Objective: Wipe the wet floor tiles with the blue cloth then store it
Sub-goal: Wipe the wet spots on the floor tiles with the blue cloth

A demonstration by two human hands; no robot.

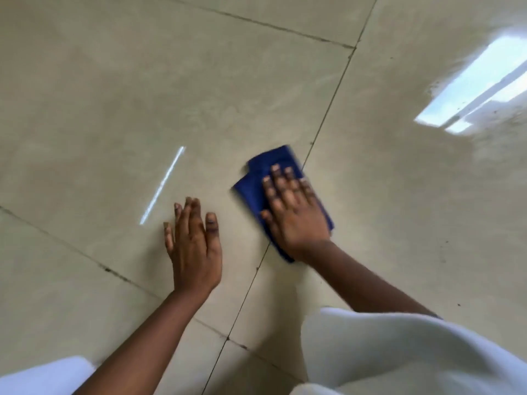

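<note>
A folded blue cloth [261, 178] lies flat on the glossy beige floor tiles [142, 95], across a dark grout line. My right hand [293, 212] presses down on the cloth with fingers spread, covering most of it; the cloth looks blurred at its edges. My left hand [194, 246] rests flat on the tile to the left of the cloth, fingers together, holding nothing. A wet sheen shows on the tiles to the right [399, 195].
A bright window reflection [479, 89] lies on the floor at upper right, and a thin light streak [162, 185] at left. White clothing [399, 352] fills the lower right and the lower left corner. Small dark specks dot the right tile.
</note>
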